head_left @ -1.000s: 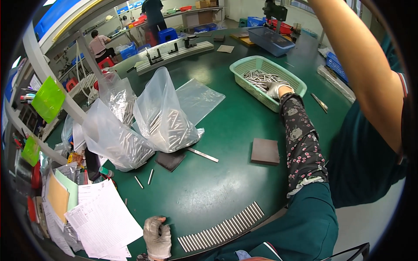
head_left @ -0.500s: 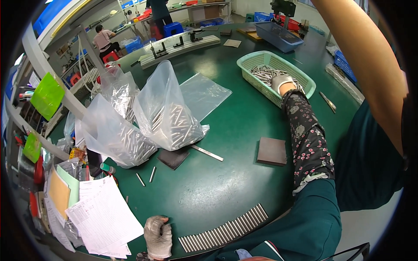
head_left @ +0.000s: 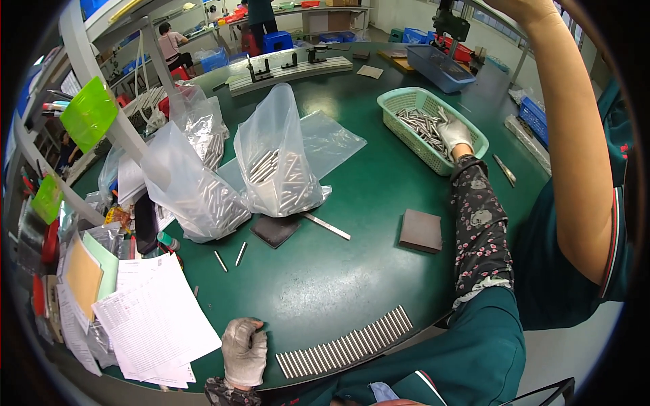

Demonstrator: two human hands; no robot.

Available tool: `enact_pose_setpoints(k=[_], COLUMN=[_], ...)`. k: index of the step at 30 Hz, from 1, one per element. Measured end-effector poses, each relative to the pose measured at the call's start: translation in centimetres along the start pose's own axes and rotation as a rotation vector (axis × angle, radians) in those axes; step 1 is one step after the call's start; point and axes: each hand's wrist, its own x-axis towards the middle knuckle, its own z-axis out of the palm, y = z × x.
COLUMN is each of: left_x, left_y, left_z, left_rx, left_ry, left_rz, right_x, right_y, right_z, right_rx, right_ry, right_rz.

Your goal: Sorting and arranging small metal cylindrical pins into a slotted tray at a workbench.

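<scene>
My right hand (head_left: 456,132), in a pale work glove, reaches into the green plastic basket (head_left: 399,139) among loose metal pins (head_left: 418,125). Its fingers are curled, and one pin tilts up at the fingertips. My left hand (head_left: 245,352), in a greyed glove, rests with fingers curled in at the table's near edge. Whatever it may hold is hidden. Just right of it, a row of metal pins (head_left: 345,345) lies side by side along the edge. Two loose pins (head_left: 241,254) lie farther up the table.
Clear plastic bags of pins (head_left: 284,179) stand left of centre. Around them are a dark flat block (head_left: 275,231), a metal strip (head_left: 328,226) and papers (head_left: 159,318). A brown block (head_left: 420,231) sits beside my right forearm. Another person's bare arm (head_left: 572,149) rises at the right.
My right hand has shifted slightly right within the basket, and a pin now tilts up at its fingers. My left hand stays curled by the row. The whole view has shifted a little.
</scene>
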Motion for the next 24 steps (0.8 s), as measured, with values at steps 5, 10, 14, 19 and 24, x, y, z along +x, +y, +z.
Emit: enact_pose_setpoints(k=[5,10,14,19,24], left_x=[0.8,1.5,4.1,7.8,8.4], left_y=[0.4,0.8,3.0,6.8,5.9], left_z=[-0.3,0.2,0.2,3.8,6.4], left_rx=[0.113,0.014,0.076,0.266,0.339], left_ry=[-0.021,0.025,-0.046,-0.397,-0.424], left_rz=[0.144,0.100,0.306,0.159,0.260], right_x=[-3.0,-16.8,-24.7,-29.1,-28.8], right_y=[-2.0,-8.3,-10.8,-12.6,-11.6], right_z=[-2.3,-5.9,-3.2,-1.9,-3.6], right_rx=[0.444,0.562,0.074,-0.290,-0.178], right_ry=[-0.047,-0.518,-0.582,-0.618,-0.628], right_rz=[-0.271,-0.596,-0.899,-1.144,-1.044])
